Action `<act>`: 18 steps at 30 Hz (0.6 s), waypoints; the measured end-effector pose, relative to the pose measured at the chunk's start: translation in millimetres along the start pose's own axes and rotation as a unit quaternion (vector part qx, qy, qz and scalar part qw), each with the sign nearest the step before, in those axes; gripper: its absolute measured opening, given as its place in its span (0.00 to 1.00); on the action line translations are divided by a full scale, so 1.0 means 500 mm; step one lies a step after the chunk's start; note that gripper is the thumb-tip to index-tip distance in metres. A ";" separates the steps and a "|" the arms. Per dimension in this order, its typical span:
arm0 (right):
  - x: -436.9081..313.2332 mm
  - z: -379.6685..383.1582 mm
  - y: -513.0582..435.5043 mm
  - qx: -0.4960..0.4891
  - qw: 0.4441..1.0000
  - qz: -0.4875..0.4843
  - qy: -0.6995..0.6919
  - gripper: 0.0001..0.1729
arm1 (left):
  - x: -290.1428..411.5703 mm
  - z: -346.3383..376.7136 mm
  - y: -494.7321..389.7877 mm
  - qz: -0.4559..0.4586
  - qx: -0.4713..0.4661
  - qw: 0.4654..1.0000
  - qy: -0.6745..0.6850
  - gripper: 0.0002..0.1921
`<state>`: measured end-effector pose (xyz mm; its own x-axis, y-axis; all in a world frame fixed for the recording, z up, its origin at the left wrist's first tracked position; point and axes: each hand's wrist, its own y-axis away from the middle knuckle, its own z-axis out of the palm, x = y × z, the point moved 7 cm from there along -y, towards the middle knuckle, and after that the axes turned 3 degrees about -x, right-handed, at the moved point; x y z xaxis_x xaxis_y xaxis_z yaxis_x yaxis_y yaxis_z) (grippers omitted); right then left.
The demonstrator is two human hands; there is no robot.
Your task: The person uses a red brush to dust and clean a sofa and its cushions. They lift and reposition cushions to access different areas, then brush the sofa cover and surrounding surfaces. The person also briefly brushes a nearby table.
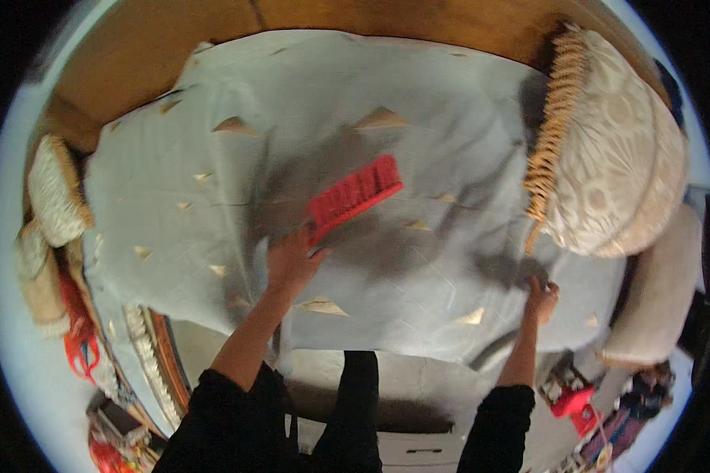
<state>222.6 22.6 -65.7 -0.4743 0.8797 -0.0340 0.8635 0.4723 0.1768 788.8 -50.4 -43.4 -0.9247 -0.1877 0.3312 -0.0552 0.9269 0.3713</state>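
Observation:
My left hand (290,263) grips the handle end of a red bed brush (358,192) with red bristles. The brush is over the middle of a grey sheet (349,77) printed with gold triangles, its bristle side facing away from me. At the right, near the sheet's front edge, is my right hand (541,301) with bent fingers. Blur hides whether it pinches the cloth or only rests close to it. Creases run through the sheet near this hand, and shadows of my arms and head fall across it.
A brown wooden board (331,18) bounds the far side. At the right stands a large cream patterned cushion (615,148) with tan fringe, beside a beige armrest (657,301). A white, tan-edged cushion (59,189) is at the left. A red bag (574,408) lies lower right.

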 end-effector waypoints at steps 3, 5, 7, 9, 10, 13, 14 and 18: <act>0.040 0.040 -0.071 -0.047 0.990 -0.133 0.023 0.20 | -0.009 0.010 -0.020 -0.052 0.041 0.998 -0.024 0.24; 0.008 0.048 -0.058 -0.037 0.978 -0.194 0.073 0.15 | -0.011 -0.009 -0.016 -0.071 0.112 0.991 -0.012 0.21; -0.020 0.046 -0.056 -0.036 0.966 -0.233 0.107 0.14 | -0.062 0.028 -0.029 -0.098 0.076 0.991 -0.056 0.19; 0.000 0.050 -0.078 -0.041 0.960 -0.235 0.145 0.15 | -0.056 0.050 -0.042 -0.103 0.047 0.992 -0.051 0.17; 0.023 0.050 -0.110 -0.026 0.951 -0.247 0.187 0.18 | -0.028 0.055 -0.051 -0.096 0.039 0.994 -0.027 0.16; 0.150 -0.007 -0.270 0.118 0.926 -0.316 0.173 0.22 | 0.087 0.105 -0.071 -0.026 0.026 0.999 0.012 0.14; 0.129 -0.020 -0.299 0.046 0.942 -0.290 0.161 0.22 | 0.099 0.109 -0.063 -0.012 0.028 1.000 0.003 0.13; 0.017 -0.081 -0.298 0.025 0.964 -0.227 0.134 0.14 | 0.139 0.152 -0.085 0.012 -0.010 1.000 -0.009 0.14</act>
<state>82.7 -42.5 -52.7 -0.8265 0.5399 0.1593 0.5610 0.8130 0.1556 698.3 -77.9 -102.2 -0.9325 -0.1595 0.3241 -0.0256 0.9242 0.3811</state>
